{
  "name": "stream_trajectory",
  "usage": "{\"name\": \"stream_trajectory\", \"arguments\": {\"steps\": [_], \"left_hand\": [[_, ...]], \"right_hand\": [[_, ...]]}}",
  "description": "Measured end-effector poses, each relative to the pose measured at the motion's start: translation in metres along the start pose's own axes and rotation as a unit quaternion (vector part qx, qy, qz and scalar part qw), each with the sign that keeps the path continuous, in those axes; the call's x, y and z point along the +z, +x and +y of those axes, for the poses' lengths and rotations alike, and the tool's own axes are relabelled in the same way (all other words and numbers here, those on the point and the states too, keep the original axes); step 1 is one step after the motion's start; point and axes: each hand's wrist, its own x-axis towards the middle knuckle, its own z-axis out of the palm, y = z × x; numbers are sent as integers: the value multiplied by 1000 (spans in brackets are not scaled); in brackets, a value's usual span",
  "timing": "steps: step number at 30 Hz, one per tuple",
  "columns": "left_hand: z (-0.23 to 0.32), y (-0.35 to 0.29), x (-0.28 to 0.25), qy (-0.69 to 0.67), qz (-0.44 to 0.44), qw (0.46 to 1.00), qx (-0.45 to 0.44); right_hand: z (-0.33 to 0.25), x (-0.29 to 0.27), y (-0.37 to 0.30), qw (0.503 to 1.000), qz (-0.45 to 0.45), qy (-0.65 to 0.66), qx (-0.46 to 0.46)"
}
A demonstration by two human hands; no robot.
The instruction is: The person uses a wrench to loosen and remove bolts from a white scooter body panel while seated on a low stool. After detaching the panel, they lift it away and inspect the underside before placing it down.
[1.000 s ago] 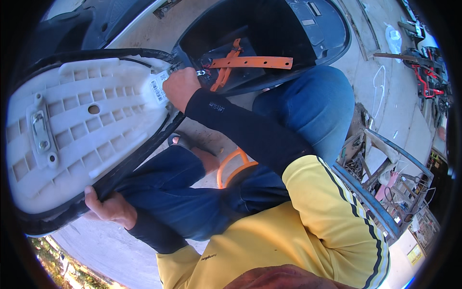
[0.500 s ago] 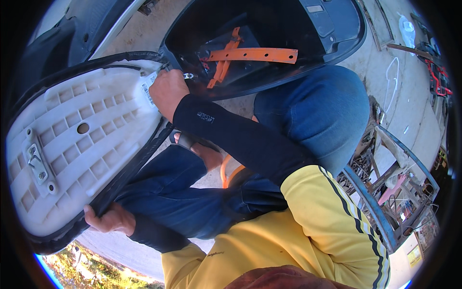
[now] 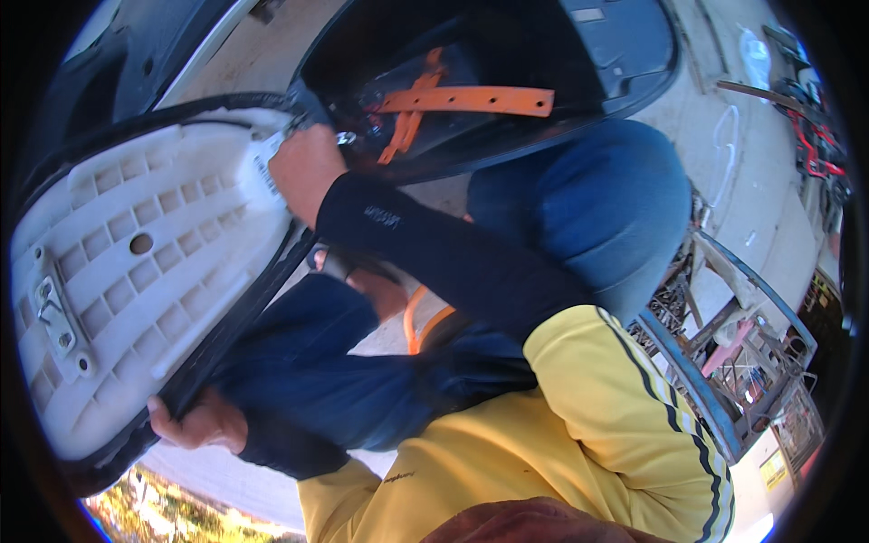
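A scooter seat point(image 3: 172, 317) stands raised at the left, its ribbed white plastic underside facing me and a black cover around its rim. A metal latch plate point(image 3: 62, 326) is fixed near its far-left end. My left hand point(image 3: 201, 421) is closed round the seat's lower edge, thumb on the rim and fingers partly hidden behind. At the seat's narrow hinge end, my right hand point(image 3: 308, 172) is closed, its fingertips hidden. A small shiny metal piece point(image 3: 346, 138) shows beside it; I cannot tell whether the hand holds it.
A black storage bin point(image 3: 534, 54) lies beyond my right hand, with orange drilled metal strips point(image 3: 471, 100) crossed inside. Dark scooter bodywork point(image 3: 136, 63) stands at the upper left. My bent knee point(image 3: 625, 208) is close by. A blue metal frame point(image 3: 688, 380) with scrap stands at the right.
The whole view has shifted slightly, with things appearing a little further left. Both hands keep their places on the seat; the right hand has turned slightly at the hinge end.
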Motion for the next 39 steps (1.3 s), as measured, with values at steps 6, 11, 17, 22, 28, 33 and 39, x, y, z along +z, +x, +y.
{"name": "stream_trajectory", "arguments": {"steps": [6,11,17,22,28,33,39], "left_hand": [[4,-10,8,43,-34,996,63],[-4,-6,4,66,-100,986,116],[8,-11,11,3,-113,991,68],[28,-23,28,23,-150,979,135],[32,-34,22,30,-140,981,133],[31,-31,15,48,-156,978,131],[32,-33,23,33,-146,980,132]], "right_hand": [[4,-14,-12,1000,4,14,-15],[16,-45,-19,998,-20,42,-34],[22,-88,-25,999,-3,44,-25],[88,-146,-17,1000,-5,-14,8],[203,-159,-20,990,-102,-75,58],[201,-151,-20,984,-147,7,96],[182,-135,2,997,-68,40,20]]}}
